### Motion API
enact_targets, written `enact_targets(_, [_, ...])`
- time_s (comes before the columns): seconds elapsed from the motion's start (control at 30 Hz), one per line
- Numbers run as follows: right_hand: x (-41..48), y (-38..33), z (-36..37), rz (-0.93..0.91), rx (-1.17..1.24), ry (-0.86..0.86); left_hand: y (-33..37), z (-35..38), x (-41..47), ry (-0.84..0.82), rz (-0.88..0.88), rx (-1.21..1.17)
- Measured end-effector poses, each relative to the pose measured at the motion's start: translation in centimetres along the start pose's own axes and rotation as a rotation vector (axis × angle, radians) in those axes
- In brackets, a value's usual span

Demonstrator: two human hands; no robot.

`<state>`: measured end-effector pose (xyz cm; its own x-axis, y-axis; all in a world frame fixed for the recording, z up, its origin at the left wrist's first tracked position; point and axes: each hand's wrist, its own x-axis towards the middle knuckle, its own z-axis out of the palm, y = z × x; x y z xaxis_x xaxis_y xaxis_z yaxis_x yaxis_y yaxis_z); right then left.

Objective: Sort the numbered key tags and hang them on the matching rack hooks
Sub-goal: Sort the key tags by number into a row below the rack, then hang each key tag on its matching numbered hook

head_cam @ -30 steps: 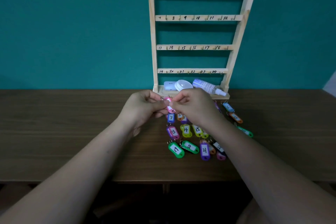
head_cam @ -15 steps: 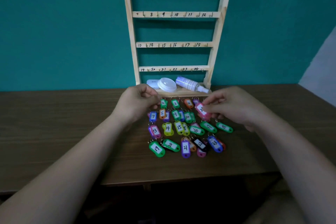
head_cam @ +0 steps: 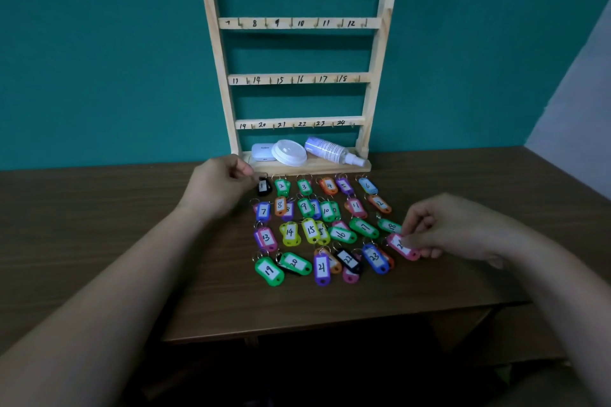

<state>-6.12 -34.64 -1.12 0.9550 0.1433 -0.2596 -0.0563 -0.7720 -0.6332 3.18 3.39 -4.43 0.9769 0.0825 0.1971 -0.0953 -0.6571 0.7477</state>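
Right hand (head_cam: 443, 228) pinches a pink tag (head_cam: 404, 247), likely ending the sorting; left hand (head_cam: 218, 190) curls, black tag (head_cam: 263, 187) just right of it, grip unclear. Next: hanging on the rack (head_cam: 216, 43) hooks.

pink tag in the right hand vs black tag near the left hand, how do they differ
The pink tag is pinched by the right hand at the front row's right end; the black tag lies at the back row's left end, by the left hand. The pink tag lies slanted; the black tag lies nearly straight. Both carry a light label.
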Motion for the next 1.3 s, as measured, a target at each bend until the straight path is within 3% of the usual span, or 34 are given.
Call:
enact_targets(0.4, [0.0, -0.4, 0.3, 0.060, -0.160, 0.053, 0.0, 1.1, 1.4, -0.060, -0.036, 0.180])
enact_targets(0.6, [0.7, -2.8, 1.0, -0.035, -0.271, 0.191, 0.3, 1.6, 2.3, 0.020, 0.018, 0.279])
enact_targets(0.87, [2.5, -5.5, 3.9, -0.169, -0.155, 0.290, 0.0, 2.3, 3.1, -0.010, 0.066, 0.325])
enact_targets(1.3, [5.3, -8.2, 6.5, -0.276, -0.020, 0.395, -0.1, 2.1, 3.8, -0.036, -0.047, 0.324])
